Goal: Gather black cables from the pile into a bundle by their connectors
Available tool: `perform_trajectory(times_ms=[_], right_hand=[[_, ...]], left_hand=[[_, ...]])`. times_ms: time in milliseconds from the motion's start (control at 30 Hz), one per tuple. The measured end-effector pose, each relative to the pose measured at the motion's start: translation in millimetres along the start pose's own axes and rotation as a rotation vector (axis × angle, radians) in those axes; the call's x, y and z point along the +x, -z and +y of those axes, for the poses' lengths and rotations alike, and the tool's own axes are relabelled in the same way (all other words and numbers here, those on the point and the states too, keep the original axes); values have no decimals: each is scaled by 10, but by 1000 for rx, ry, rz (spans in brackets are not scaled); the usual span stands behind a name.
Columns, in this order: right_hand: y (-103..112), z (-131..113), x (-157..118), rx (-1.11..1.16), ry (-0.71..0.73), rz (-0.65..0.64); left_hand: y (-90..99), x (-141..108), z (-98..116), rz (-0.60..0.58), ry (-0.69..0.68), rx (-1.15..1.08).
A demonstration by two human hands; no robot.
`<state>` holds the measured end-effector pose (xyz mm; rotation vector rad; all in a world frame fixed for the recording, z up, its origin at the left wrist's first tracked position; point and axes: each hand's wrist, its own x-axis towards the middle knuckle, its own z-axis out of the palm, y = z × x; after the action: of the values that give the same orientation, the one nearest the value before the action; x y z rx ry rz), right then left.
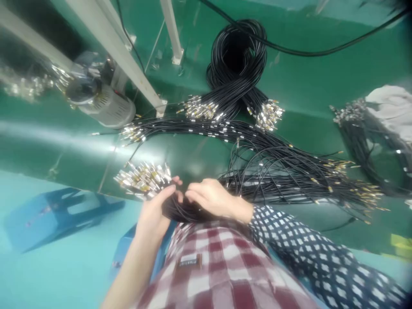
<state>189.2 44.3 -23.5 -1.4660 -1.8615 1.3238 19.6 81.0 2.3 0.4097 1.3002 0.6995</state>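
A thick bundle of black cables (pixel 183 210) lies across the table's near edge, against the checked apron. My left hand (pixel 157 210) is wrapped round it just behind the cable ends, thumb on top. Silver and gold connectors (pixel 144 178) fan out to the left of that hand. My right hand (pixel 212 197) rests on the same bundle a little to the right, its fingers curled over the cables; what lies beneath them is hidden. Loose black cables (pixel 267 184) spread out beyond the right wrist, with gold tips at their far right end.
A long cable bundle (pixel 206 126) crosses the green table (pixel 309 94), with a tied coil (pixel 238 51) behind it. A grey-white machine (pixel 103 105) and pale metal posts (pixel 119 51) stand at left. More cables and white cloth (pixel 391 107) lie at right. Blue stools (pixel 41 219) are below.
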Motion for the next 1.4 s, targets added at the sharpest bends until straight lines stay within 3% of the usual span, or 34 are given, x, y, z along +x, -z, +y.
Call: perform_trajectory(times_ms=[100, 200, 300, 367, 400, 467, 533, 600, 633, 733, 833, 967, 1033, 1133, 1267, 1400], right_hand=[[101, -184, 164, 159, -39, -27], [199, -279, 287, 172, -44, -135], [213, -169, 226, 273, -73, -214], [200, 23, 101, 285, -81, -204], [203, 149, 32, 261, -69, -157], [247, 449, -85, 197, -128, 84], [341, 775, -139, 152, -367, 468], [445, 1075, -128, 123, -574, 683], [486, 1197, -110, 130, -643, 725], [530, 1383, -97, 237, -713, 678], [473, 1253, -231, 407, -666, 575], [344, 713, -463, 576, -504, 395], [292, 418, -504, 556, -357, 272], [253, 129, -502, 355, -159, 138], [246, 42, -481, 118, -67, 72], [209, -50, -371, -50, -35, 226]], left_hand=[[-40, -2, 13, 25, -14, 12], [-22, 8, 21, -28, 29, 42], [14, 23, 30, -106, 49, 47], [33, 30, 37, -93, 61, 38], [41, 33, 40, -77, 76, 39], [54, 38, 42, -54, 119, 47], [60, 38, 39, -25, 126, 34], [58, 32, 30, -2, 99, 14], [56, 26, 25, 5, 83, 8], [51, 9, 9, 2, 74, -5], [53, 7, -5, -16, 75, -47], [4, 5, -7, -82, 44, -74], [-54, -19, 2, -119, 13, -50], [-142, -79, 10, -125, -24, -35], [-180, -132, -20, -115, -60, -43], [-172, -145, -57, -134, -94, -30]])
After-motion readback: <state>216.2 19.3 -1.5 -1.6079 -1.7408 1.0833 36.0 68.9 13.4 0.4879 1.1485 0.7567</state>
